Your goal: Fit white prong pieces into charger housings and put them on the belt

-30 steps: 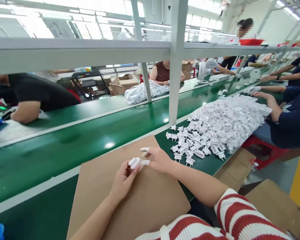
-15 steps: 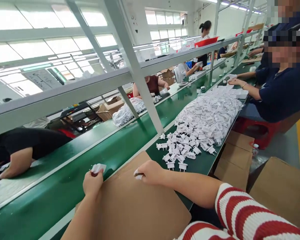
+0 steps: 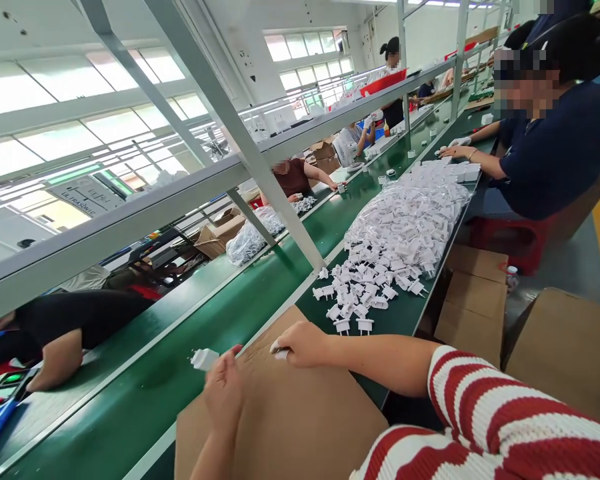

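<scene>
A white plug housing with pins [image 3: 205,359] lies on the green conveyor belt [image 3: 250,303], just past the fingertips of my left hand [image 3: 225,385]. That hand holds nothing; its fingers are loosely bent and apart from the plug housing. My right hand [image 3: 304,343] is closed over the brown cardboard sheet [image 3: 290,407], with white at its thumb and fingertip. Whatever is pinched there, if anything, is too small to make out. Beyond the right hand, loose white two-pin plug parts [image 3: 360,283] are spread on the green worktop [image 3: 397,317].
A large clear bag of white plug parts [image 3: 410,207] rests behind the loose ones. A slanted metal post [image 3: 285,207] and a long shelf rail [image 3: 130,220] frame the belt. One co-worker [image 3: 555,147] sits at right; others work across the belt. Cardboard boxes [image 3: 473,300] stand below.
My left hand has let go of the white plug housing on the belt and drawn back to the right over the cardboard. My right hand stays closed in nearly the same place.
</scene>
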Demonstrator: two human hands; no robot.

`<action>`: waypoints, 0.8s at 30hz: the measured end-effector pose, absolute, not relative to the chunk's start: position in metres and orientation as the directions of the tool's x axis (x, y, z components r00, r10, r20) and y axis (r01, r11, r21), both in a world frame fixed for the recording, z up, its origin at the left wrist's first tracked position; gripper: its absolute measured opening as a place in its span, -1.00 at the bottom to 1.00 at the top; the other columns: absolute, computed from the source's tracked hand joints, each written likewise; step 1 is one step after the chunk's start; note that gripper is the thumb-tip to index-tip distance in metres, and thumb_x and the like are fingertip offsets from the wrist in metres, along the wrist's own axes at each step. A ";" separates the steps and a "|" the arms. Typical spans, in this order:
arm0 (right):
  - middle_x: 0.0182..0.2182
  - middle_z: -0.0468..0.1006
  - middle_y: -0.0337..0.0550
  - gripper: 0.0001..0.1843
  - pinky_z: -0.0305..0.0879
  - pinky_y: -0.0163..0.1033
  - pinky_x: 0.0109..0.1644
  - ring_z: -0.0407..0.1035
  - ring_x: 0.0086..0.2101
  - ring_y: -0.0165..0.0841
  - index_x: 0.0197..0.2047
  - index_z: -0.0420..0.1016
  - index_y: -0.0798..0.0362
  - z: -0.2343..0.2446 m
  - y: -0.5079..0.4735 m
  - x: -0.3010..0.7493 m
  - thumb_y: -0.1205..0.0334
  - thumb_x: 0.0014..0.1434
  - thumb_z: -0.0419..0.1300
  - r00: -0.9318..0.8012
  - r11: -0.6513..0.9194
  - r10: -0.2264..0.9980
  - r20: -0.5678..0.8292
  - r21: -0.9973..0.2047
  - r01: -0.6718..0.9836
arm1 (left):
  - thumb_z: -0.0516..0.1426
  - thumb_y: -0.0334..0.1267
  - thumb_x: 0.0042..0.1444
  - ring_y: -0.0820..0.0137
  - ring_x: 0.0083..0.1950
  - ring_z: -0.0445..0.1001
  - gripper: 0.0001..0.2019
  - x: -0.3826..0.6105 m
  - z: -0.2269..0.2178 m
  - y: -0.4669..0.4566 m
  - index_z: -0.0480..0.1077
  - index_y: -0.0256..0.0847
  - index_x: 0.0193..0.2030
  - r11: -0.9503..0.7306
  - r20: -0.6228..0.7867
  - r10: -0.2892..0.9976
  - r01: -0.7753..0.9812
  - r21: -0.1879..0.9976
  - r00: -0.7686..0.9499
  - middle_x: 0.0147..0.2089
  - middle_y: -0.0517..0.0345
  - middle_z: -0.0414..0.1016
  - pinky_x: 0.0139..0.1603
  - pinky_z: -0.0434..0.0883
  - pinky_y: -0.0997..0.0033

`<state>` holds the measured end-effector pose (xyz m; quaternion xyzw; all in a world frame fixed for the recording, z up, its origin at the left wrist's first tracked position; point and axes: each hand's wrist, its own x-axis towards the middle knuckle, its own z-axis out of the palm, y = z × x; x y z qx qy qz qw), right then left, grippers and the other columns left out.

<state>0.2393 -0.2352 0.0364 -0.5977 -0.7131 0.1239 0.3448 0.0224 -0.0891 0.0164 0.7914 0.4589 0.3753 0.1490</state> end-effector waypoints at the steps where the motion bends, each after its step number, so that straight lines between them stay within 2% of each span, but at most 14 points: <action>1: -0.09 0.78 -0.09 -0.72 0.35 -0.25 -0.06 0.62 -0.06 -0.17 -0.02 0.75 0.03 0.038 -0.237 0.241 0.32 0.25 0.29 -0.008 0.252 0.931 0.364 -0.628 0.736 | -0.01 0.25 0.36 -0.04 0.23 0.56 -0.42 0.025 0.013 -0.105 0.62 -0.14 0.06 -0.526 0.397 0.851 0.553 0.647 0.344 0.15 -0.11 0.65 0.33 0.45 -0.05; 4: -0.21 0.78 -0.18 -0.73 0.32 -0.33 -0.16 0.59 -0.19 -0.28 0.00 0.76 -0.01 0.047 -0.239 0.246 0.29 0.30 0.27 0.153 0.203 0.917 0.368 -0.762 0.614 | 0.16 0.36 0.16 -0.03 0.08 0.62 -0.43 0.033 0.003 -0.139 0.67 -0.13 -0.16 -0.452 0.286 0.874 0.441 0.776 0.393 -0.02 -0.08 0.70 0.20 0.51 0.04; 7: -0.30 0.76 -0.17 -0.60 0.23 -0.36 -0.38 0.47 -0.46 -0.41 0.20 0.67 0.03 0.062 -0.246 0.253 0.24 0.43 0.11 0.256 0.101 0.930 0.263 -0.854 0.510 | 0.30 0.39 -0.01 0.04 -0.11 0.62 -0.42 0.034 -0.006 -0.145 0.66 -0.16 -0.30 -0.371 0.223 0.906 0.426 0.825 0.359 -0.19 -0.08 0.69 -0.04 0.53 0.16; 9: -0.26 0.77 -0.16 -0.54 0.22 -0.35 -0.44 0.49 -0.47 -0.42 0.29 0.61 0.01 0.074 -0.261 0.257 0.18 0.44 0.09 0.302 0.088 0.930 0.210 -0.925 0.371 | 0.32 0.40 -0.03 0.14 -0.25 0.56 -0.41 0.031 -0.011 -0.140 0.63 -0.19 -0.35 -0.326 0.196 0.925 0.414 0.850 0.327 -0.31 -0.04 0.63 -0.21 0.48 0.26; 12: -0.14 0.78 -0.13 -0.48 0.47 -0.24 -0.23 0.65 -0.22 -0.26 0.37 0.53 -0.04 0.086 -0.302 0.265 0.04 0.44 0.09 0.359 0.227 0.863 0.356 -0.907 0.355 | 0.31 0.45 -0.03 0.28 -0.37 0.44 -0.35 0.029 -0.016 -0.133 0.59 -0.22 -0.37 -0.276 0.160 0.936 0.369 0.888 0.315 -0.40 0.04 0.54 -0.36 0.35 0.36; 13: -0.19 0.79 -0.11 -0.49 0.53 -0.15 -0.11 0.65 -0.15 -0.21 0.33 0.56 -0.04 0.087 -0.321 0.268 0.00 0.44 0.10 0.394 0.227 0.834 0.386 -0.892 0.391 | 0.30 0.46 -0.04 0.31 -0.39 0.40 -0.34 0.029 -0.017 -0.132 0.58 -0.22 -0.37 -0.267 0.153 0.935 0.352 0.897 0.320 -0.41 0.07 0.52 -0.38 0.32 0.38; 15: -0.35 0.77 -0.08 -0.51 0.51 0.04 0.17 0.66 -0.06 -0.13 0.22 0.63 0.00 0.084 -0.364 0.275 -0.07 0.43 0.12 0.465 0.195 0.797 0.386 -0.892 0.407 | 0.31 0.46 -0.04 0.36 -0.43 0.33 -0.34 0.031 -0.018 -0.134 0.57 -0.22 -0.38 -0.260 0.144 0.930 0.329 0.908 0.337 -0.46 0.12 0.45 -0.41 0.27 0.39; 16: -0.40 0.75 -0.06 -0.51 0.48 0.10 0.23 0.67 -0.07 -0.10 0.18 0.64 0.01 0.080 -0.387 0.279 -0.11 0.43 0.13 0.501 0.156 0.798 0.334 -0.918 0.364 | 0.31 0.46 -0.04 0.38 -0.44 0.30 -0.35 0.032 -0.018 -0.135 0.57 -0.22 -0.38 -0.260 0.141 0.927 0.322 0.910 0.348 -0.48 0.15 0.41 -0.42 0.25 0.40; 18: -0.42 0.74 0.00 -0.50 0.49 0.13 0.22 0.70 -0.13 -0.09 0.12 0.65 -0.01 0.070 -0.435 0.291 -0.18 0.37 0.18 0.488 0.042 0.862 0.139 -0.978 0.204 | 0.31 0.44 -0.03 0.39 -0.47 0.25 -0.36 0.034 -0.017 -0.138 0.56 -0.22 -0.39 -0.259 0.134 0.920 0.315 0.913 0.369 -0.51 0.17 0.36 -0.43 0.23 0.39; 20: -0.27 0.77 0.10 -0.53 0.59 0.01 -0.04 0.68 -0.39 -0.18 0.05 0.69 -0.04 0.055 -0.481 0.305 -0.16 0.23 0.31 0.344 -0.206 0.919 -0.194 -0.979 -0.003 | 0.30 0.43 0.00 0.38 -0.47 0.25 -0.37 0.035 -0.016 -0.140 0.57 -0.22 -0.38 -0.258 0.126 0.914 0.312 0.914 0.386 -0.50 0.17 0.36 -0.43 0.24 0.38; 21: -0.21 0.77 0.18 -0.55 0.58 -0.07 -0.24 0.65 -0.47 -0.20 -0.02 0.72 -0.03 0.046 -0.501 0.311 -0.10 0.11 0.40 0.216 -0.373 0.900 -0.380 -0.925 -0.075 | 0.30 0.43 0.01 0.38 -0.46 0.26 -0.38 0.035 -0.015 -0.140 0.57 -0.22 -0.37 -0.257 0.123 0.912 0.312 0.915 0.392 -0.50 0.16 0.37 -0.43 0.24 0.38; 22: -0.20 0.76 0.25 -0.58 0.54 -0.13 -0.31 0.66 -0.46 -0.18 -0.11 0.75 0.00 0.035 -0.519 0.316 0.00 -0.04 0.48 0.085 -0.514 0.849 -0.522 -0.852 -0.097 | 0.29 0.42 0.02 0.37 -0.46 0.28 -0.38 0.036 -0.015 -0.140 0.57 -0.21 -0.37 -0.256 0.120 0.910 0.311 0.915 0.397 -0.49 0.15 0.39 -0.42 0.25 0.37; 23: -0.25 0.75 0.29 -0.63 0.53 -0.15 -0.34 0.66 -0.46 -0.16 -0.23 0.76 0.03 0.023 -0.532 0.320 0.06 -0.14 0.49 0.040 -0.603 0.793 -0.608 -0.792 -0.099 | 0.29 0.42 0.03 0.36 -0.45 0.28 -0.39 0.037 -0.016 -0.139 0.57 -0.21 -0.36 -0.255 0.118 0.909 0.310 0.916 0.399 -0.48 0.15 0.39 -0.42 0.25 0.37; 24: -0.34 0.74 0.25 -0.72 0.52 -0.13 -0.36 0.64 -0.49 -0.14 -0.37 0.74 0.01 0.010 -0.541 0.321 0.06 -0.18 0.48 0.110 -0.648 0.747 -0.656 -0.755 -0.100 | 0.28 0.41 0.04 0.36 -0.45 0.29 -0.39 0.037 -0.016 -0.139 0.57 -0.21 -0.36 -0.254 0.117 0.909 0.309 0.917 0.400 -0.48 0.15 0.40 -0.42 0.25 0.36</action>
